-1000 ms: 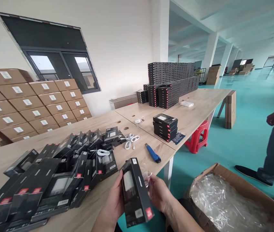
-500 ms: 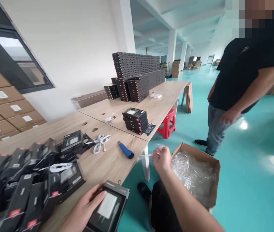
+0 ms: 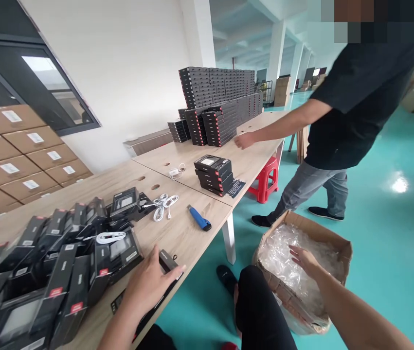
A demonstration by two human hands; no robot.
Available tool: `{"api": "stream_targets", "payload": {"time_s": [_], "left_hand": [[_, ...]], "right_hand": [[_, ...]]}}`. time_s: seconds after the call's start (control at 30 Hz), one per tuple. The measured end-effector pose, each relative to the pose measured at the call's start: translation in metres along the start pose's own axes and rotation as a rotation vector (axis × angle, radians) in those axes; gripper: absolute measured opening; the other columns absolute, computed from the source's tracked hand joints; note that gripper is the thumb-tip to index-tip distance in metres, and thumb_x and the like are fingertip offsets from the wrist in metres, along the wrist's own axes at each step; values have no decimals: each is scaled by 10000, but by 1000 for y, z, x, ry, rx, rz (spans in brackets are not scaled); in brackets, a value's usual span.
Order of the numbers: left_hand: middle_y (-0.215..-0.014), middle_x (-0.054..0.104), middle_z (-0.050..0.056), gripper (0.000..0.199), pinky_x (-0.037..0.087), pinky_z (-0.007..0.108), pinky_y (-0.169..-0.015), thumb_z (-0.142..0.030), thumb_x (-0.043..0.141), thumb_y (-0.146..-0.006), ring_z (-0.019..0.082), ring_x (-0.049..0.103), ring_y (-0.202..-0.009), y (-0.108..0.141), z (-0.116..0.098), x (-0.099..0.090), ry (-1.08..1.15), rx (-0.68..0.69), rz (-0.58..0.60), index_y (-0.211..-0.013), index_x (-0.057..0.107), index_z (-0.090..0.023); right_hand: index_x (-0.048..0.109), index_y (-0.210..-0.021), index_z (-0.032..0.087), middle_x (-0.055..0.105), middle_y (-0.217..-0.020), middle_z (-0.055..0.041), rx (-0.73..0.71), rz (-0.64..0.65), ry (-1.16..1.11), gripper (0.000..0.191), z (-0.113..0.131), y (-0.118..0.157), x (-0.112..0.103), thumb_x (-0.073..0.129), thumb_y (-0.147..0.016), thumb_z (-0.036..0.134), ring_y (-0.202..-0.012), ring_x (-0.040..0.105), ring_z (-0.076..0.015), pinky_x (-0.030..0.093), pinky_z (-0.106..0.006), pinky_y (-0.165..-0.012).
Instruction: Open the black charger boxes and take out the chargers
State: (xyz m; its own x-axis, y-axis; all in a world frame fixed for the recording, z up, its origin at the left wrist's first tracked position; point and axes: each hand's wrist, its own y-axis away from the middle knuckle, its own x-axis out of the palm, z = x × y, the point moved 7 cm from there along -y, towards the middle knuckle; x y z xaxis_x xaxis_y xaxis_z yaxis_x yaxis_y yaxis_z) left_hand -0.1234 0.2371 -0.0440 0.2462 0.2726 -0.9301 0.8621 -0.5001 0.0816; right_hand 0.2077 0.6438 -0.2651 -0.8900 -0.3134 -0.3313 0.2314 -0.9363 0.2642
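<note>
My left hand (image 3: 150,282), thumb and fingers spread, is over a black product box (image 3: 168,261) lying at the table's front edge; the hand hides much of it. Above a carton (image 3: 343,243) on the floor, my right hand (image 3: 306,260) reaches out with its fingers apart, nothing visible in them. Crumpled clear plastic film (image 3: 290,250) fills that carton. Left of my left hand lie several black boxes (image 3: 63,272), with a coiled white cable (image 3: 111,237) on top. A blue utility knife (image 3: 198,218) rests beyond the left hand.
A short stack of black boxes (image 3: 214,175) stands mid-table, with tall stacks (image 3: 217,87) farther back. A person in a dark shirt (image 3: 367,107) extends a hand (image 3: 245,140) over the table. There is a red stool (image 3: 265,182) beneath it. Brown cartons (image 3: 27,155) are piled at left.
My left hand has set the box down at the table edge. My right hand has moved right over the carton and opened, the film gone from it. The other person has stepped toward the table, arm outstretched.
</note>
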Motion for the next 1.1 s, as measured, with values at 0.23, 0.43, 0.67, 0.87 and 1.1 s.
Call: {"api": "stream_targets", "payload": {"time_s": [0.23,0.43,0.67,0.87,1.1], "left_hand": [[-1297,661,224,756,416,480,-1005,-522,832,-546,455,572,-1247,13,-18,-4,32,50,-21,-1182,593,-190],[-1219,684,111,718,405,460,-1010,-343,839,-572,394,586,-1179,31,-37,-10,165,231,-55,-1241,592,-254],[-1211,691,97,751,358,489,-1065,-273,876,-561,414,572,-1175,61,-41,-25,246,422,-157,-1269,628,-291],[-1246,662,67,703,284,562,-1167,-148,673,-668,319,603,-1180,85,-38,-19,-52,542,-221,-1336,491,-272],[-1326,629,69,845,338,562,-1156,-134,631,-561,316,589,-1241,84,-37,-16,-146,541,-236,-1355,387,-289]], "right_hand": [[687,-651,205,719,-808,-184,-47,212,-52,165,59,5,59,569,-677,318,-910,695,-348,500,-483,-864],[744,-1004,192,741,-847,-74,-285,695,-314,336,152,145,155,645,-778,419,-772,680,-232,527,-344,-724],[679,-1093,176,649,-785,15,-218,1399,-498,398,207,287,235,585,-715,260,-633,579,-132,485,-254,-577],[591,-1005,149,626,-753,34,-65,1451,-441,485,193,299,257,638,-522,179,-633,592,-153,500,-276,-580],[561,-844,168,533,-697,43,-174,1252,-361,348,208,298,259,529,-500,201,-628,480,-133,341,-242,-510]]}}
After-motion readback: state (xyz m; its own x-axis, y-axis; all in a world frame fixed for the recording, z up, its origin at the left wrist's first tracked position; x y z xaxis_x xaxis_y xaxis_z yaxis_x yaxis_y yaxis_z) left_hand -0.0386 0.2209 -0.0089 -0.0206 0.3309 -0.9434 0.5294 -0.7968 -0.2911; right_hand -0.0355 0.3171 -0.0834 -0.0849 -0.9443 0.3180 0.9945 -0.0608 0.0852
